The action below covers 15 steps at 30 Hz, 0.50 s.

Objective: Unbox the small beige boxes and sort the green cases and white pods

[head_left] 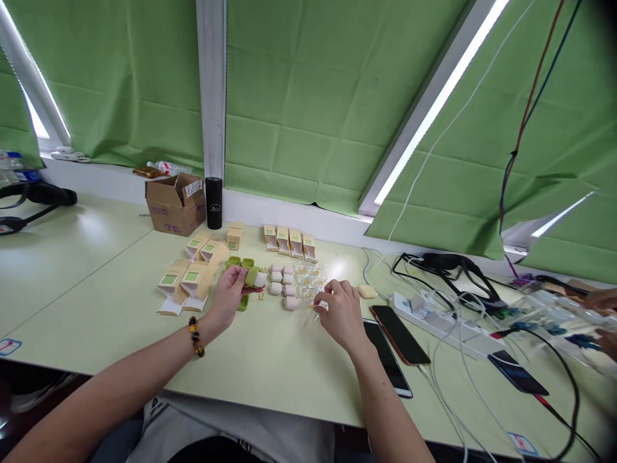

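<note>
My left hand (231, 289) is closed on a small green case (252, 277) with a whitish block (260, 280) at its right end. Other green cases (247, 263) lie on the table just behind and below that hand. Two columns of small pale pink blocks (276, 277) stand between my hands. Beside them are several clear plastic pieces (308, 273) with yellowish spots. At their near right edge my right hand (340, 312) is pinched; something thin and yellowish shows at its fingertips, too small to name.
Opened small cardboard boxes (193, 278) with green labels lie left; more boxes (289, 243) stand at the back. A brown carton (176, 206) and black tumbler (214, 203) are by the wall. Right are phones (401, 334), a power strip (441, 325), cables and another person's hand (602, 299).
</note>
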Each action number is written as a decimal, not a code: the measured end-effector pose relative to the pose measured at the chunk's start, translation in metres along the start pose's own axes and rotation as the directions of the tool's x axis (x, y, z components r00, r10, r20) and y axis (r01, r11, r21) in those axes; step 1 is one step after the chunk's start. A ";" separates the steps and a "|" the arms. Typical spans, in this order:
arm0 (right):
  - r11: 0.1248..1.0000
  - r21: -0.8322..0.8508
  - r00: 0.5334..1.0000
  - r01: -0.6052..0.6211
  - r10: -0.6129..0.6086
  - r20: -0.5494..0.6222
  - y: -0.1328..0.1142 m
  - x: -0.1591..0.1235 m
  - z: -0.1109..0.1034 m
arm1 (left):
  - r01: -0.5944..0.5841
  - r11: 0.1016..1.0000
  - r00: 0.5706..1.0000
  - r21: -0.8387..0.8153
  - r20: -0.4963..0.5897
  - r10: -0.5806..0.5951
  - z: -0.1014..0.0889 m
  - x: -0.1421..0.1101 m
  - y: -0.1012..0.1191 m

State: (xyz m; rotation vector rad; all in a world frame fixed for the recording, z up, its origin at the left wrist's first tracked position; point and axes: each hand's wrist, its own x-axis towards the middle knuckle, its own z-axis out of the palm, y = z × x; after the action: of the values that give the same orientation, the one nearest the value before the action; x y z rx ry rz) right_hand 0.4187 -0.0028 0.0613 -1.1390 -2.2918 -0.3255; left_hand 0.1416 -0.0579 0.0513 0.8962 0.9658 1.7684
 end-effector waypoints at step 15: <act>0.995 0.016 0.976 -0.096 0.091 0.199 0.009 -0.005 0.012 | 0.010 1.000 1.000 -0.004 0.008 -0.010 0.001 -0.001 0.001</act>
State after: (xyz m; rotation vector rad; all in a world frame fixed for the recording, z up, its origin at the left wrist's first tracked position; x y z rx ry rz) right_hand 0.4239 0.0046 0.0486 -1.3134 -2.3947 -0.1518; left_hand 0.1422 -0.0590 0.0521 0.8942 0.9599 1.7563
